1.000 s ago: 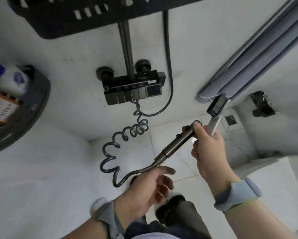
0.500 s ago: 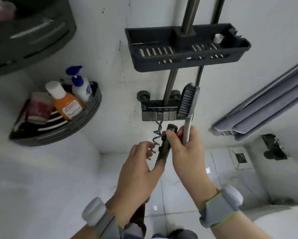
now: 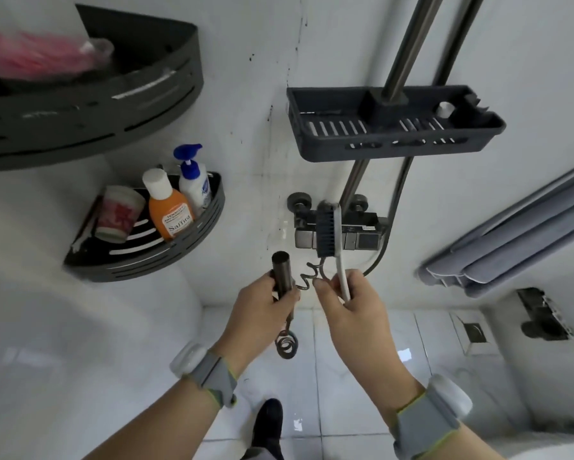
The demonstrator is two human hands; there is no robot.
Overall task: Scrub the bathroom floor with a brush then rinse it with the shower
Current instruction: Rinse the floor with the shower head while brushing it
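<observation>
The dark spray handle (image 3: 281, 273) is gripped upright by the left hand (image 3: 262, 307) – the white-handled brush (image 3: 331, 239) is clasped by the right hand (image 3: 352, 310), bristles raised before the wall mixer (image 3: 362, 232), above the tiled floor (image 3: 352, 386).

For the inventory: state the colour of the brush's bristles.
Dark blue-grey bristles on a white brush, seen in the head view.

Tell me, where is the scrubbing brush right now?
In the head view, the brush stands upright just right of centre, its white handle gripped by the right hand, bristles in front of the shower valve.
</observation>
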